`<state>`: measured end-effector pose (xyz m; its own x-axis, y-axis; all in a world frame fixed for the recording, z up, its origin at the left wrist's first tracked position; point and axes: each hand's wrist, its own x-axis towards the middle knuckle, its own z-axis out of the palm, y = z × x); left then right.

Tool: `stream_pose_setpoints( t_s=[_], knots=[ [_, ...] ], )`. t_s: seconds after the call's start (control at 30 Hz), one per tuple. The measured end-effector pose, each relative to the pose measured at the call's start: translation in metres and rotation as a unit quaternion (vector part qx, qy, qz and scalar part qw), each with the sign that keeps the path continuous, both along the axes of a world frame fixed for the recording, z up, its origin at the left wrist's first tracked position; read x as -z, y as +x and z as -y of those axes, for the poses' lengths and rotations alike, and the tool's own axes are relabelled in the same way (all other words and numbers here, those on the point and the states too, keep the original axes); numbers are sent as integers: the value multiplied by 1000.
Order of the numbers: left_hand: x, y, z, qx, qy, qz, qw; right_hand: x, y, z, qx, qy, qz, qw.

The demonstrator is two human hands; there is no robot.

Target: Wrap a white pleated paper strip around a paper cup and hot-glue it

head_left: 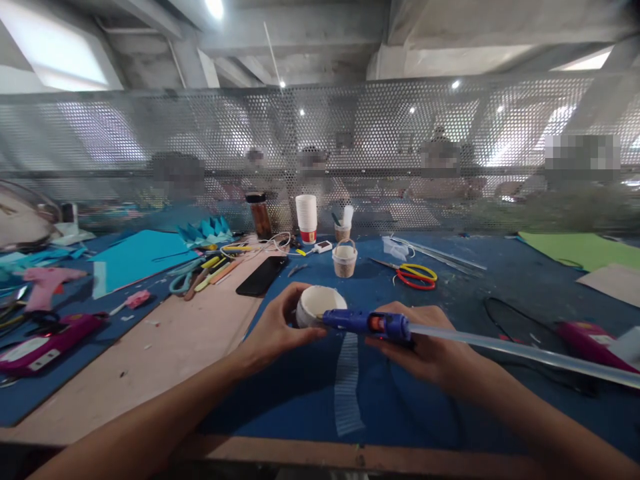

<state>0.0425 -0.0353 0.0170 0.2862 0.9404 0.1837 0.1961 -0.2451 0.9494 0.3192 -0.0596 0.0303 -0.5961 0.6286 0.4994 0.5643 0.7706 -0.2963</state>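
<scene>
My left hand (pixel 283 319) is wrapped round a white paper cup (pixel 316 301), tilted so its open mouth shows. In my right hand (pixel 425 333) is a blue glue gun (pixel 360 322), its nozzle at the cup's near rim. A long clear glue stick (pixel 505 345) runs out of the gun's back to the right. Whether the nozzle touches the cup I cannot tell. Below the gun a pale pleated strip (pixel 349 387) lies on the blue mat (pixel 290 393). Just beyond the cup stands a small basket with a handle (pixel 345 259).
Red and yellow scissors (pixel 417 275) lie at right, a black phone (pixel 263 275) at left. Stacked paper cups (pixel 307 219) and a dark-lidded jar (pixel 259 217) stand before the perforated screen (pixel 350 147). A pink glue gun (pixel 47 287) and purple power strip (pixel 55 343) lie far left.
</scene>
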Motion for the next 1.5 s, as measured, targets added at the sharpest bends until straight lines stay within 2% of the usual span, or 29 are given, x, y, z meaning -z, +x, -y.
stream_pose_setpoints(
  t_s=[0.3, 0.4, 0.6, 0.77, 1.03, 1.5],
  knots=[
    [2, -1, 2, 9, 28, -36, 999, 4, -2, -1, 23, -34, 3, 999],
    [3, -2, 1, 16, 37, -36, 999, 9, -4, -3, 45, -47, -29, 997],
    [2, 0, -1, 4, 11, 5, 1000, 19, -1, -5, 108, -19, -95, 989],
    [1, 0, -3, -27, -19, 46, 998, 16, 0, -3, 79, -19, -108, 991],
    [0, -1, -2, -34, -29, 40, 998, 9, -3, -1, 47, -38, -81, 995],
    [4, -3, -3, -35, -20, 49, 998, 11, -3, -3, 60, -31, -78, 995]
  ],
)
